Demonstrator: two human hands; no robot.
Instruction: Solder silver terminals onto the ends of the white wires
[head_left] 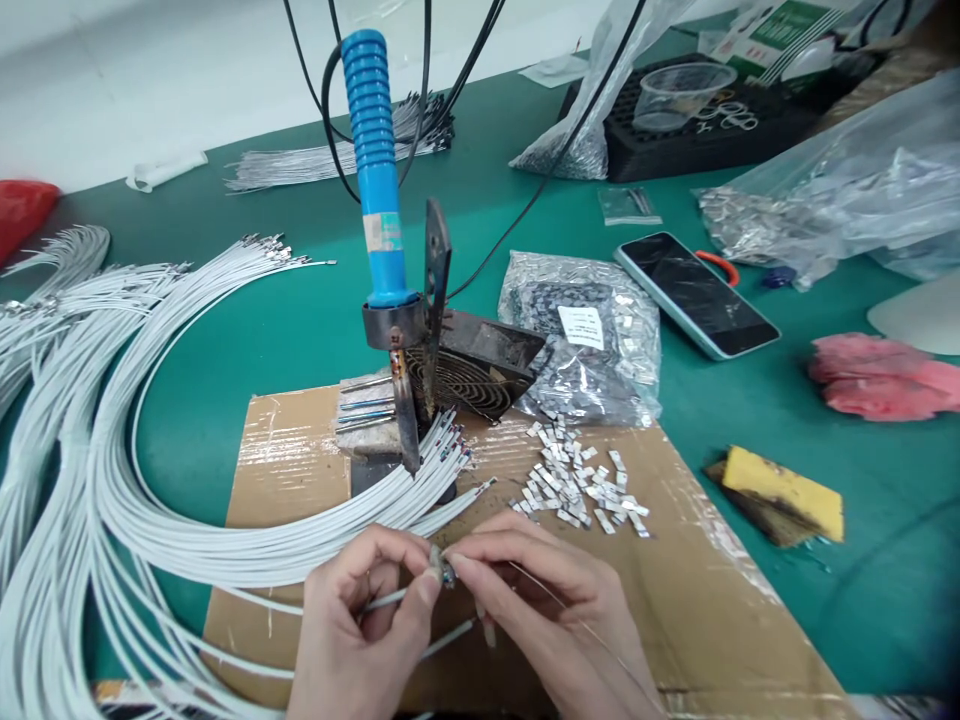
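Note:
Low in the view, my left hand [375, 610] pinches the end of a white cable [386, 600] between thumb and forefinger. My right hand [532, 600] is closed at that same cable end, its fingertips almost touching the left ones, with a thin wire running back under its fingers. What the fingertips hold at the end is small and partly hidden. Just beyond my hands, a bundle of white cables [300, 545] ends below a blue-handled soldering iron [375, 170] in a metal stand. Small flat metal pieces [574, 475] lie loose on the cardboard [637, 590], right of the bundle.
More white cable bundles [67, 470] cover the left side. A plastic bag of parts [585, 340], a phone [697, 295], a yellow sponge [784, 495] and a pink cloth [885, 375] lie at the right. Black cords hang behind the iron. A black tray [712, 150] stands at the back right.

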